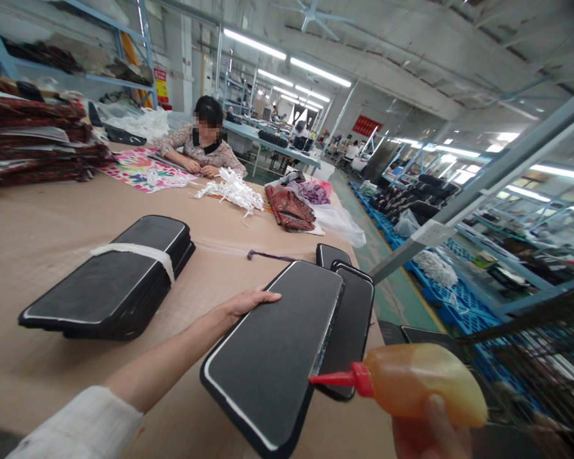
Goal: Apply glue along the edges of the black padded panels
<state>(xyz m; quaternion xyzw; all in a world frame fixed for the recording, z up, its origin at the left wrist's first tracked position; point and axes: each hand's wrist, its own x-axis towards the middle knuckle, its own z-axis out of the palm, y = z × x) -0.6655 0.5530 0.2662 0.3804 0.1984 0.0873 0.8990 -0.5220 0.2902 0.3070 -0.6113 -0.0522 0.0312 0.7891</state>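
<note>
Black padded panel (272,344) lies flat on the desk (43,242), overhanging a second panel (351,331); it looks stiff and light (best steadied at its far edge). Left hand (246,303) rests open on that edge; right hand (430,430) grips the glue bottle (411,382).

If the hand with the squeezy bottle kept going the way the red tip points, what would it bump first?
Probably the right edge of the top black panel: the bottle in the right hand aims its red nozzle there, almost touching.

White sleeve (83,426) (left arm), bare hands
</note>
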